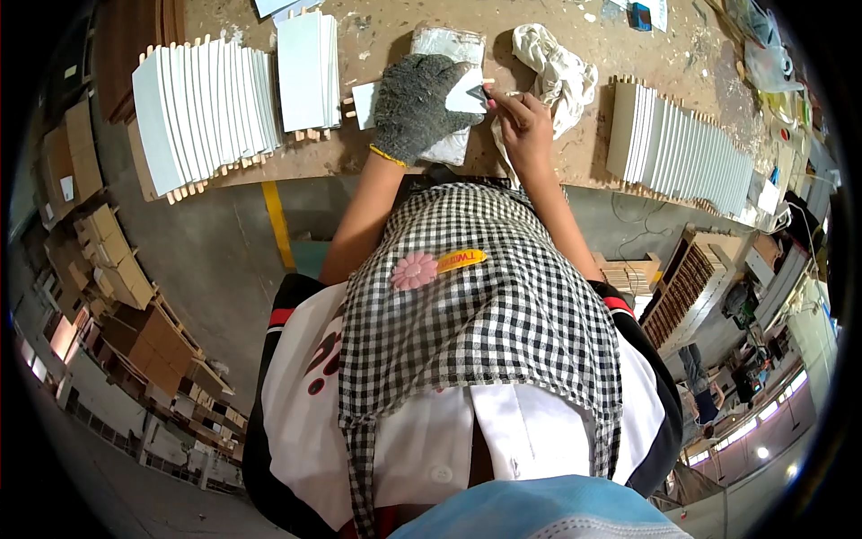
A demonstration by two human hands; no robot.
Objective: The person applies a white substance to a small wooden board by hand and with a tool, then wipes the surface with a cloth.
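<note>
My left hand (415,103), in a dark grey knit glove with a yellow cuff edge, is closed around a small white panel (464,95). Wooden dowel pegs stick out of the panel's ends. At its right end my bare right hand (526,124) pinches a small dark tool with a flat, pointed tip (479,92), held against or just over the panel; its handle is mostly hidden by my fingers. Beneath the panel lies a pad wrapped in whitish plastic (447,43). Just beyond my right hand is a crumpled white cloth (564,76).
White panels with dowel ends stand in a long row (202,112) and a shorter row (307,72) at left, and another row (678,148) at right. Brown boards (144,54) lie far left. A small blue object (639,16) and plastic bags (768,58) sit toward the workbench's (377,27) far right.
</note>
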